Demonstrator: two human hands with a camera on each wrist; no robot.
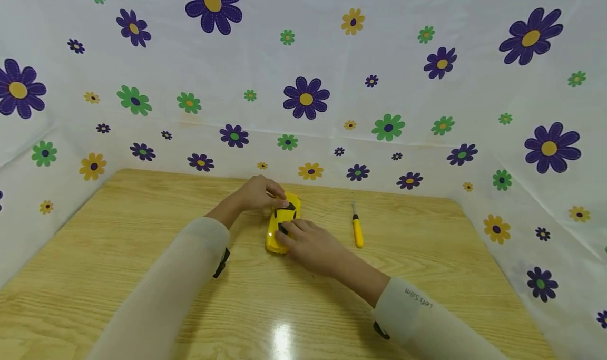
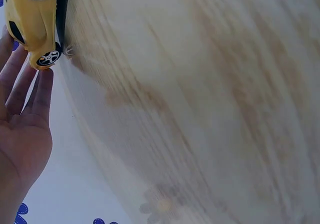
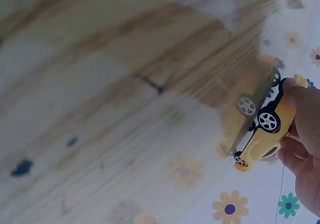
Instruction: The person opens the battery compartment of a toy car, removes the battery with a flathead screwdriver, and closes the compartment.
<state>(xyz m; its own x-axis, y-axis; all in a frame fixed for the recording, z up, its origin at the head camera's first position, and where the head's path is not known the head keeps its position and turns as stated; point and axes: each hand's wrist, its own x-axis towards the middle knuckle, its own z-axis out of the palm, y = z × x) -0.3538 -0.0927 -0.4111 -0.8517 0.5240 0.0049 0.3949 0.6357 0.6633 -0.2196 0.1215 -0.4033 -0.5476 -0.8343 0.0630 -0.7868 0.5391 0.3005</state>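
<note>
A yellow toy car [image 1: 276, 227] with black windows sits lengthwise between two hands near the middle of the wooden table. My left hand [image 1: 258, 193] holds its far end, thumb over the top and fingers around the end. At the near end, my right hand [image 1: 316, 246] grips the car from the right, fingers over the hood and side. In the left wrist view, fingers of the left hand [image 2: 27, 119] reach the end of the car [image 2: 32, 23] by a silver-spoked wheel. The right wrist view shows the car [image 3: 265, 134] at table level, the right hand [image 3: 305, 134] around its side.
To the right of the car lies a screwdriver [image 1: 358, 231] with a yellow handle, its shaft pointing away. A white flowered cloth [image 1: 256, 59] rises behind and on both sides of the wooden table [image 1: 118, 254]. The tabletop is glossy and reflects light.
</note>
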